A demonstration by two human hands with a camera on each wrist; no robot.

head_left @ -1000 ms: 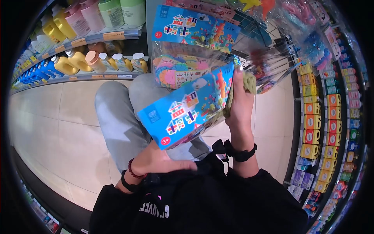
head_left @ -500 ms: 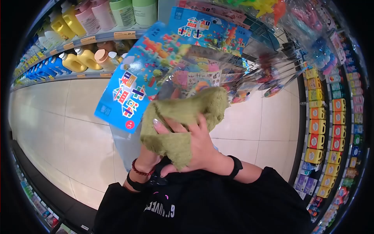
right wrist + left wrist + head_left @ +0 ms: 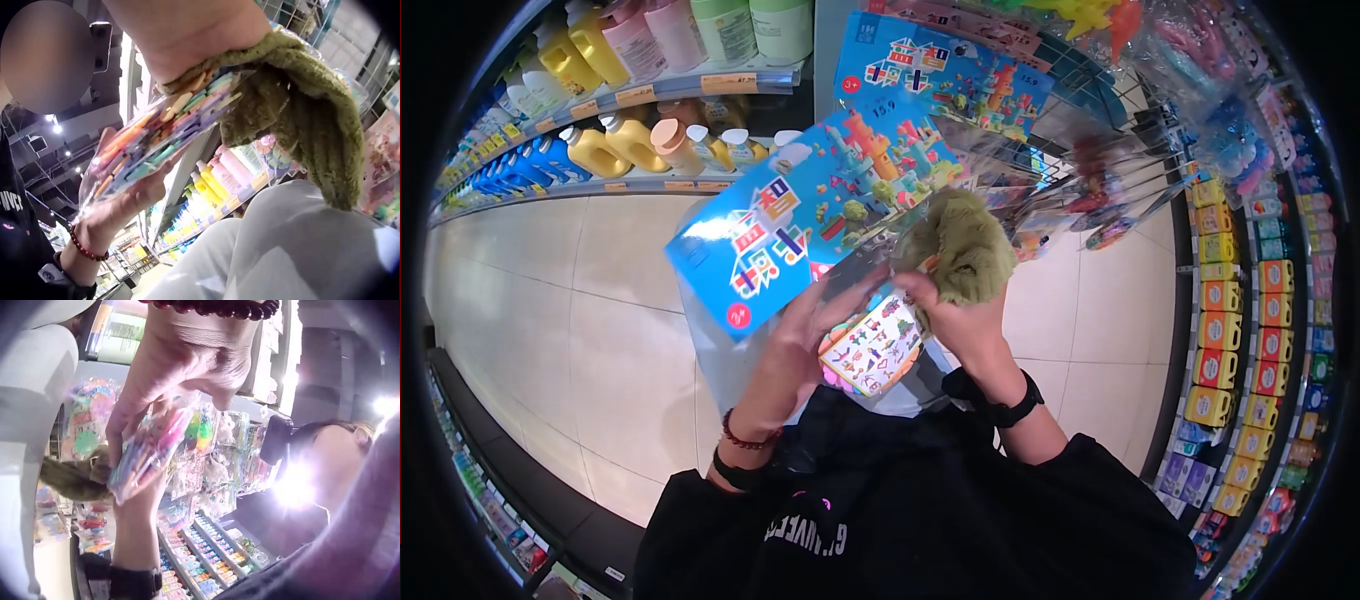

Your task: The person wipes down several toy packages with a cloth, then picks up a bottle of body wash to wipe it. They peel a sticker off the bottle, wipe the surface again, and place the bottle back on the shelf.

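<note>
In the head view a clear bag of colourful plastic toy pieces (image 3: 870, 375) with a blue header card (image 3: 800, 220) lies tilted over the lap. A printed sheet (image 3: 880, 340) shows through the plastic. My left hand (image 3: 785, 345) holds the bag from the left, its fingers partly hidden under the card. At the bag's right side, my right hand (image 3: 960, 320) grips a bunched olive-green cloth (image 3: 970, 250), thumb at the bag's edge. The right wrist view shows the cloth (image 3: 325, 125) hanging beside the packed pieces (image 3: 162, 131).
Similar blue-carded bags (image 3: 945, 70) hang on a wire rack ahead. Bottles (image 3: 635, 145) line the shelves at the left, and yellow packs (image 3: 1215, 335) fill the right-hand shelves. Bent knees in pale trousers (image 3: 300, 231) are below the hands.
The cloth was behind the bag, then spread over it between both hands; now it is bunched in my right hand at the right. The card has swung and the printed sheet shows.
</note>
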